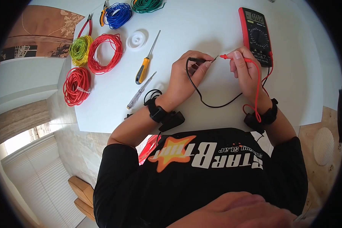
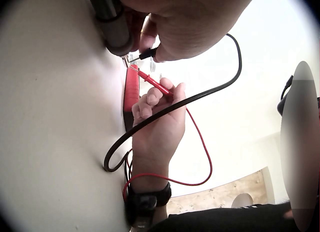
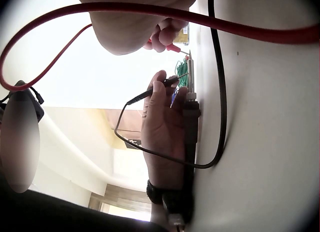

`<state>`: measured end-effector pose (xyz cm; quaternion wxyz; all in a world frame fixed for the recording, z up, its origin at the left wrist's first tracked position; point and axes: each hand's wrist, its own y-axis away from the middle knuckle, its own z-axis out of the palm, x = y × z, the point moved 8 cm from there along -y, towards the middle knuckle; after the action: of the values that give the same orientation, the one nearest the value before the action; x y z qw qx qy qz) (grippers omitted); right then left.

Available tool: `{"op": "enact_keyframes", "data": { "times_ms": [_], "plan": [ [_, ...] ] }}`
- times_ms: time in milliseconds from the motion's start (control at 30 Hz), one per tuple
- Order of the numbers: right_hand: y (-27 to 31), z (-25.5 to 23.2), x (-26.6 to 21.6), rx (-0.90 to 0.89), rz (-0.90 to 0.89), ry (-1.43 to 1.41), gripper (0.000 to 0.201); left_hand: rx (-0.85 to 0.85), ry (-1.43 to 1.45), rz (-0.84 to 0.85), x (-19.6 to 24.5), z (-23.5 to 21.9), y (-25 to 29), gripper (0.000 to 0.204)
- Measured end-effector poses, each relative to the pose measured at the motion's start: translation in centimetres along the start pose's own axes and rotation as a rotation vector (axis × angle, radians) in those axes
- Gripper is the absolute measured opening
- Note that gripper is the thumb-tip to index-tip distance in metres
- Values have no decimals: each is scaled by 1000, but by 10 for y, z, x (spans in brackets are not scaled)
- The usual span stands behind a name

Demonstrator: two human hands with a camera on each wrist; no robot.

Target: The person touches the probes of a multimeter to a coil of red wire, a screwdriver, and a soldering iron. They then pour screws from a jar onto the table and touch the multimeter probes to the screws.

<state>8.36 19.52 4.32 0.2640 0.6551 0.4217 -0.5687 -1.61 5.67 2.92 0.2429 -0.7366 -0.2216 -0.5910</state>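
Observation:
My left hand point(image 1: 188, 72) pinches a black multimeter probe point(image 3: 142, 95). A dark-handled tool point(image 3: 191, 117) with a pale collar and slim metal shaft point(image 3: 191, 71) lies along that palm; I cannot tell how firmly it is held. Opposite, my right hand point(image 1: 245, 70) grips a red multimeter probe point(image 2: 152, 82) between thumb and fingers, pointing left. Both probe tips meet close together at the tool's metal end. Just behind the right hand lies a red and black digital multimeter point(image 1: 256, 36), its display showing digits. The black lead point(image 1: 216, 106) loops over the table between the wrists.
On the white table point(image 1: 114, 91), left of my hands, lie a yellow-handled screwdriver point(image 1: 142, 71), a clear-handled one point(image 1: 136, 98) and a white spool point(image 1: 136, 39). Farther left are red wire coils point(image 1: 103, 68), a yellow-green coil point(image 1: 79, 51) and pliers; blue wire point(image 1: 118, 16) and green wire point(image 1: 146, 4) lie behind.

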Motion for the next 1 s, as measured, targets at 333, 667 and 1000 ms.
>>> {"op": "enact_keyframes", "data": {
  "times_ms": [333,667,1000],
  "plan": [
    [0,0,0,5,-4,-14,30,0,6,-26,-1,0,0,16],
    [1,1,-2,-5,-5,-12,30,-4,-2,-24,-3,0,0,16],
    [1,1,-2,-6,-15,0,30,15,30,-9,0,-1,0,15]
  ]
}}
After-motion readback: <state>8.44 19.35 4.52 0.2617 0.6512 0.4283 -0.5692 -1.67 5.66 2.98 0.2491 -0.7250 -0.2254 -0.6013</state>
